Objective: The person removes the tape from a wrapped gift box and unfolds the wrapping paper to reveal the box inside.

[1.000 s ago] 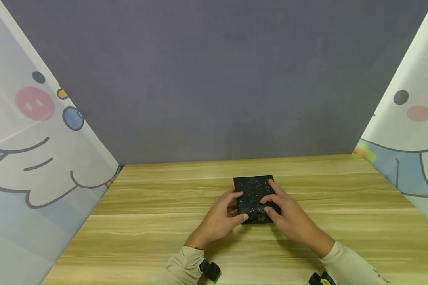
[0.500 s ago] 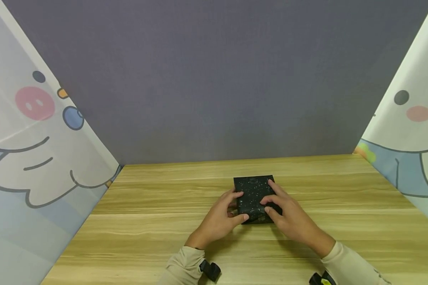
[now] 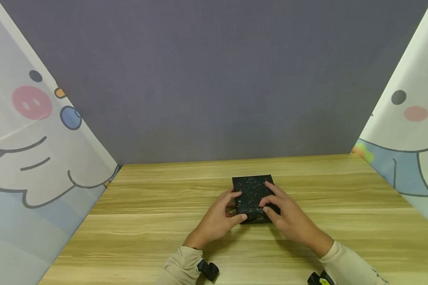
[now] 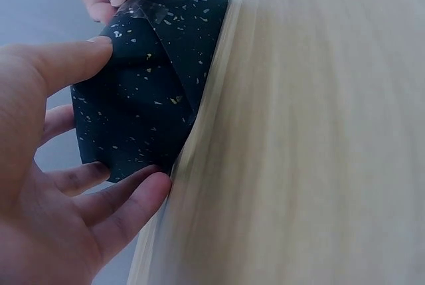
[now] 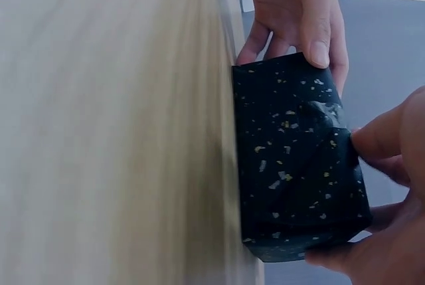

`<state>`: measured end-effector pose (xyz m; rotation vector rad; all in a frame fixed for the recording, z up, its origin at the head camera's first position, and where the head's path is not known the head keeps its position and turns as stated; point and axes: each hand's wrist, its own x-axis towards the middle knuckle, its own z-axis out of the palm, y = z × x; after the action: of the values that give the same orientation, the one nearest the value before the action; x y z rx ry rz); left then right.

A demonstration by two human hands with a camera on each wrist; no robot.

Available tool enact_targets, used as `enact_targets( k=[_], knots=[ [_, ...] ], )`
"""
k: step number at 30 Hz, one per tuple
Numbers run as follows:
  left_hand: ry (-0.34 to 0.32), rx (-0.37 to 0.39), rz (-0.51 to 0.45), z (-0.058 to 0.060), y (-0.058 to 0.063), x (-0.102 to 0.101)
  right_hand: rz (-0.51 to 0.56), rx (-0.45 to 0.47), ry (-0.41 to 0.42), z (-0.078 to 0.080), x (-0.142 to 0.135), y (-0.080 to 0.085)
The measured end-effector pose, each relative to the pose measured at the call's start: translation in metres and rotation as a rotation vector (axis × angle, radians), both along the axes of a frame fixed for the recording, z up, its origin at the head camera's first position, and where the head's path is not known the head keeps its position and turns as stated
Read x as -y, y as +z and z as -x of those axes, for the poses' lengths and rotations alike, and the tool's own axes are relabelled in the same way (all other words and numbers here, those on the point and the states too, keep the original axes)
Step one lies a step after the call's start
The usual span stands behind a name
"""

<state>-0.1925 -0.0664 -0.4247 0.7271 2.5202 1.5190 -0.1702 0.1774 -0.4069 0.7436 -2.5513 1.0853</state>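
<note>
A box wrapped in black paper with white and gold specks sits on the wooden table. My left hand holds its left side, thumb on the near top edge and fingers bent along the side. Over the right part of the box my right hand bends its fingers. Its thumb and one finger rest close together on top, while another finger reaches toward the far right corner. In the left wrist view a folded paper flap shows on the near end. Clear tape lies by the top edge there.
The wood-grain tabletop spreads around the box. A grey panel rises behind it. Cartoon-printed sheets stand at the left and right.
The head view has shifted slightly. One far finger of my right hand has slid a little to the left on the box top. My left hand and the box keep their place.
</note>
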Motion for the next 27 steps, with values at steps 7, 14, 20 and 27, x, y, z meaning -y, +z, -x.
enact_targets(
  k=[7,14,20,27],
  knots=[
    [0.000,-0.004,0.003,0.0006,-0.0002,0.0007,-0.036,0.003,-0.016,-0.0006,0.0005,-0.0017],
    [-0.006,-0.008,-0.012,0.0002,0.0005,0.0003,-0.042,0.022,-0.024,-0.0024,-0.0003,0.0026],
    [0.000,-0.014,-0.004,0.0000,0.0003,0.0005,-0.056,-0.017,-0.021,-0.0018,0.0029,0.0025],
    [0.002,-0.015,-0.003,-0.0001,0.0023,0.0000,-0.075,-0.007,-0.024,-0.0010,0.0059,0.0061]
  ],
)
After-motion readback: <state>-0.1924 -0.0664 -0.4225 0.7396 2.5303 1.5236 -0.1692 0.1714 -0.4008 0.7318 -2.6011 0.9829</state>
